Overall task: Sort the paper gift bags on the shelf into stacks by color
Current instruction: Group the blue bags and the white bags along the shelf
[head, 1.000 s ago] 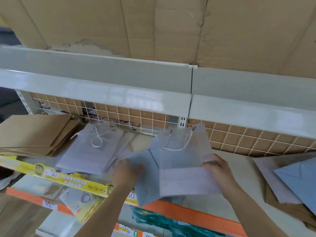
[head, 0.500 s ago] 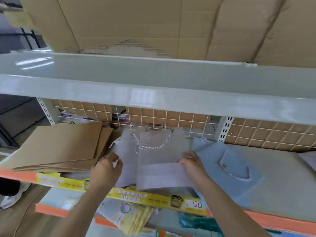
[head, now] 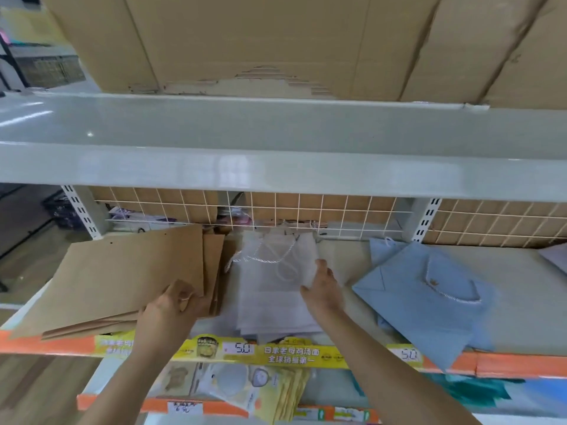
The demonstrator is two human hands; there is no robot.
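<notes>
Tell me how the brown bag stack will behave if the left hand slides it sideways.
The brown bag stack is flat, loosely fanned paper, so the layers will probably shift apart. It overhangs the shelf edge, so it may droop or slip off. The left hand grips only one corner, so it may pivot.

Pretty clearly a shop, stockroom-ish. Metal store shelving point(head: 276, 176) with slotted uprights point(head: 426, 219) and a wire grid back point(head: 306, 213). The yellow price strip point(head: 288, 354) along the shelf's front edge reads 5.0, packaged goods point(head: 260, 391) sit on the shelf below it, and big cardboard boxes point(head: 245, 41) are stacked up top.
</notes>
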